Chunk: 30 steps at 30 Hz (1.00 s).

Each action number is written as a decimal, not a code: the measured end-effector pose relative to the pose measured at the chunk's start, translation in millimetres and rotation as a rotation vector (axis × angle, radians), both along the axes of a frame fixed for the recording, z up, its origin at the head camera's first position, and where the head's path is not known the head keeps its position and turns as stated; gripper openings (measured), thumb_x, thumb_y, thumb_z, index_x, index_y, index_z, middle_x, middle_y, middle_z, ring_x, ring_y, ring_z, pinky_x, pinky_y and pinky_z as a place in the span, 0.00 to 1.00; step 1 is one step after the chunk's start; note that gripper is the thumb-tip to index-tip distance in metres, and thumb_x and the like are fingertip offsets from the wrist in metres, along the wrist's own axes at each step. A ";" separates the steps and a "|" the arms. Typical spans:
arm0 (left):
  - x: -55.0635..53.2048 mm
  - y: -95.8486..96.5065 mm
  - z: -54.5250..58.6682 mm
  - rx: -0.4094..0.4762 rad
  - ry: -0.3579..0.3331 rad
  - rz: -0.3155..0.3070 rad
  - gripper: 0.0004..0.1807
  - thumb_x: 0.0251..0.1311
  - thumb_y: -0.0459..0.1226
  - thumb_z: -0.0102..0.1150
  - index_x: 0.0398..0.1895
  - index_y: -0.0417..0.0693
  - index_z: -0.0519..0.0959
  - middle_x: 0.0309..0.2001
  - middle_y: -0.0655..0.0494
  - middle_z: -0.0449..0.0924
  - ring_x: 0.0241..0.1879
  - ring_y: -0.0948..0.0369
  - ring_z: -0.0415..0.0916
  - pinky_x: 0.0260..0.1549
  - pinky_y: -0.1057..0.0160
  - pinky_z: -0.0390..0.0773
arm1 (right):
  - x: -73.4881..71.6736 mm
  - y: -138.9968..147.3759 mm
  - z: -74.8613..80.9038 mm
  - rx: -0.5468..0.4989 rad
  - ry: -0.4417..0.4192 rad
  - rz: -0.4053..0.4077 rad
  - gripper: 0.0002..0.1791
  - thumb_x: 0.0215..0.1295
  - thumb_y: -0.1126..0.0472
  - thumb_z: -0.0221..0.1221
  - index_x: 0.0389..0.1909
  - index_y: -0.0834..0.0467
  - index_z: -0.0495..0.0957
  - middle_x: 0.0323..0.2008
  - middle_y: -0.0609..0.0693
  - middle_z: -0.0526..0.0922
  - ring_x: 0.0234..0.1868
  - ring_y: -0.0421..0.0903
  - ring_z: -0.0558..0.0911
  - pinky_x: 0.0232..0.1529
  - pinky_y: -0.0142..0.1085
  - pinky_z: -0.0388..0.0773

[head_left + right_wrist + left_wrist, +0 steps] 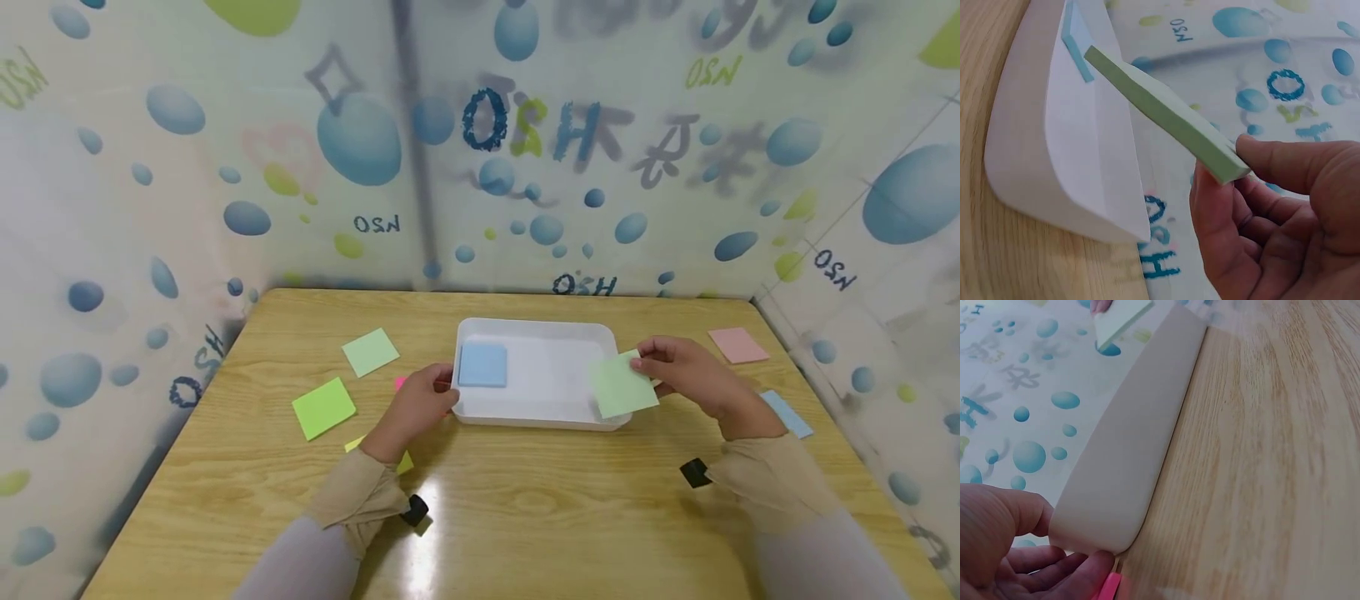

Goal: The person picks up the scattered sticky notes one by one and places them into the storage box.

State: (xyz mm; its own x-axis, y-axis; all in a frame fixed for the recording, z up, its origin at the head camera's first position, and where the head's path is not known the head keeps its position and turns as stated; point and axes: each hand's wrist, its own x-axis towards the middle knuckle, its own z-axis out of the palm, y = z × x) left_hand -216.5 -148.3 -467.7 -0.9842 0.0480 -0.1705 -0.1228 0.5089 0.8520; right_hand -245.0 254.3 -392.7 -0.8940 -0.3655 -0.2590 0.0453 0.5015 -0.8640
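Note:
A white tray (551,367) stands mid-table with a blue sticky note pad (483,365) lying flat in its left end. My left hand (422,407) grips the tray's left end; in the left wrist view its thumb (1035,509) is at the rim and the other fingers curl low around the corner. My right hand (686,375) pinches a pale green sticky note pad (622,385) by one edge, tilted over the tray's right end. The right wrist view shows that pad's thick side (1160,112) between thumb and fingers.
On the left of the table lie a pale green pad (371,352), a bright green pad (324,408), a partly hidden yellow pad (403,463) and a pink one (401,383) behind my left hand. At right are a light pink pad (738,345) and a blue pad (786,414).

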 end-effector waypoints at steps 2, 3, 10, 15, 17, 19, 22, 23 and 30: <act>-0.3 -0.1 -1.1 0.004 0.003 -0.001 0.26 0.66 0.34 0.59 0.67 0.41 0.77 0.57 0.45 0.84 0.53 0.52 0.81 0.40 0.62 0.84 | -7.2 -10.3 -0.7 0.017 -0.003 -0.001 0.19 0.80 0.58 0.55 0.59 0.70 0.73 0.45 0.54 0.84 0.40 0.45 0.87 0.41 0.38 0.88; -0.4 -0.1 -1.7 0.005 0.005 -0.002 0.26 0.66 0.33 0.59 0.67 0.40 0.77 0.57 0.45 0.84 0.53 0.52 0.81 0.39 0.63 0.84 | -10.9 -15.5 -1.3 0.025 -0.009 -0.002 0.19 0.80 0.58 0.55 0.60 0.69 0.73 0.46 0.55 0.84 0.41 0.46 0.87 0.42 0.38 0.88; -1.5 0.6 -1.8 0.026 0.008 -0.004 0.26 0.65 0.33 0.59 0.67 0.40 0.77 0.56 0.44 0.84 0.52 0.53 0.81 0.37 0.63 0.84 | -33.0 -49.4 -7.0 0.070 -0.054 0.005 0.18 0.80 0.59 0.54 0.61 0.67 0.72 0.48 0.56 0.82 0.47 0.48 0.83 0.45 0.39 0.87; -1.1 0.6 -0.4 0.029 0.010 -0.004 0.26 0.65 0.33 0.59 0.67 0.40 0.77 0.56 0.44 0.84 0.52 0.52 0.81 0.37 0.63 0.84 | -43.8 -67.1 -12.5 0.061 -0.086 0.010 0.21 0.80 0.59 0.54 0.64 0.67 0.72 0.52 0.58 0.81 0.49 0.49 0.82 0.45 0.37 0.87; -0.9 0.4 -0.4 0.026 0.010 -0.003 0.25 0.65 0.33 0.59 0.67 0.40 0.77 0.56 0.45 0.84 0.52 0.52 0.81 0.38 0.63 0.84 | -47.4 -73.4 -14.3 0.055 -0.100 0.001 0.22 0.80 0.58 0.54 0.65 0.67 0.72 0.54 0.59 0.81 0.50 0.49 0.83 0.46 0.37 0.87; -0.7 0.0 -0.6 0.025 0.009 -0.001 0.25 0.65 0.33 0.59 0.67 0.40 0.77 0.56 0.45 0.84 0.52 0.53 0.81 0.38 0.63 0.84 | -51.2 -79.2 -17.0 0.047 -0.114 -0.013 0.22 0.79 0.58 0.55 0.66 0.67 0.71 0.55 0.60 0.81 0.50 0.49 0.83 0.46 0.37 0.87; -0.9 -0.6 -1.8 0.022 0.010 -0.001 0.26 0.65 0.33 0.59 0.66 0.40 0.77 0.55 0.45 0.84 0.51 0.53 0.81 0.37 0.63 0.84 | -56.1 -87.2 -20.8 0.046 -0.138 -0.044 0.22 0.79 0.58 0.55 0.65 0.67 0.71 0.57 0.61 0.81 0.49 0.49 0.84 0.45 0.36 0.87; -1.0 -0.7 -2.3 0.024 0.009 -0.001 0.26 0.64 0.33 0.59 0.66 0.40 0.77 0.55 0.45 0.84 0.51 0.53 0.81 0.37 0.63 0.84 | -57.9 -89.4 -22.5 0.046 -0.148 -0.056 0.21 0.79 0.58 0.56 0.65 0.66 0.72 0.57 0.61 0.81 0.48 0.49 0.84 0.45 0.36 0.87; -1.4 -1.5 -3.1 0.021 0.010 -0.006 0.26 0.64 0.33 0.60 0.67 0.40 0.77 0.55 0.45 0.84 0.50 0.53 0.81 0.37 0.63 0.84 | -66.7 -99.7 -31.9 0.057 -0.191 -0.082 0.19 0.79 0.59 0.55 0.64 0.66 0.73 0.57 0.61 0.79 0.49 0.50 0.83 0.48 0.37 0.87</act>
State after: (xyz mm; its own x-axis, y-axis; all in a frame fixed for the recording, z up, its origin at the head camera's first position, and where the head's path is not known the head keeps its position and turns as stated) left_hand -218.0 -149.8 -470.8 -0.9856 0.0578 -0.1591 -0.1106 0.4918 0.8637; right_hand -311.7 154.6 -424.6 -0.8530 -0.2734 -0.4445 0.2480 0.5371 -0.8062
